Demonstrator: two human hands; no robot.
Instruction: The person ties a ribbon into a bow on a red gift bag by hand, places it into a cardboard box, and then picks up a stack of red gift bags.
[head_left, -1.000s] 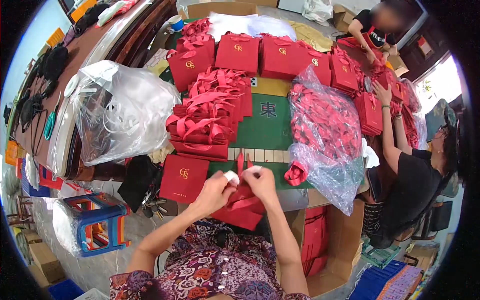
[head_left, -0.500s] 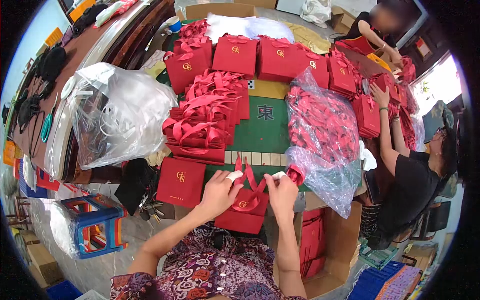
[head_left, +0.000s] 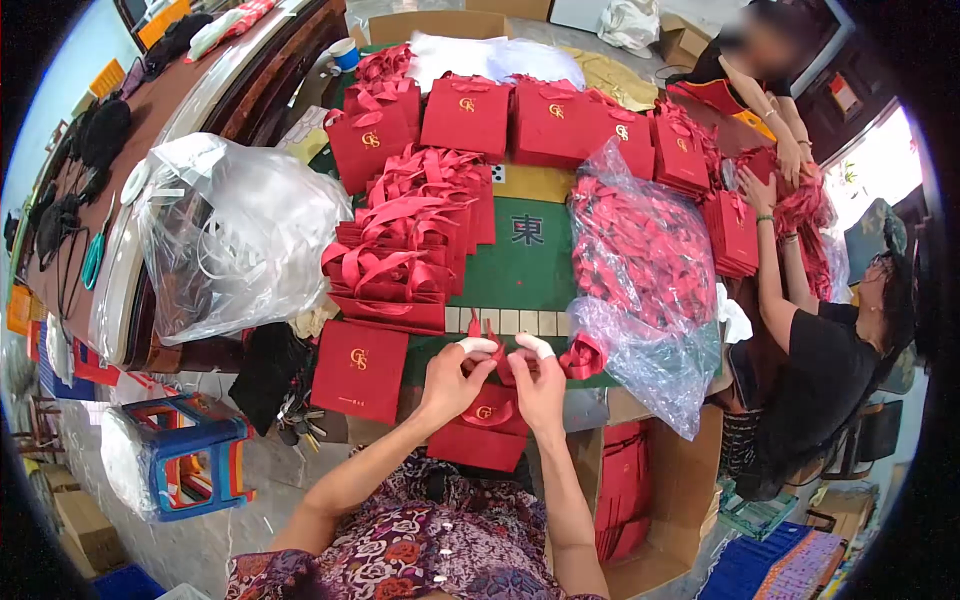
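A red paper bag with a gold logo lies at the table's near edge, below both hands. My left hand pinches the red ribbon above this bag. Close beside it, my right hand has its fingers closed on the same ribbon. White wraps cover fingertips on both hands. Just right of my right hand is a roll of red ribbon. Another red bag lies flat to the left, in front of a stack of bags with ribbon handles.
A clear plastic bag of red ribbons lies right of the green mat. White material in plastic is at left. More red bags line the back. Two people work at right. A cardboard box stands below, a stool lower left.
My hands have come closer together, drawing the ribbon's two sides inward above the bag. At the back right, a person's arms have shifted over the red items.
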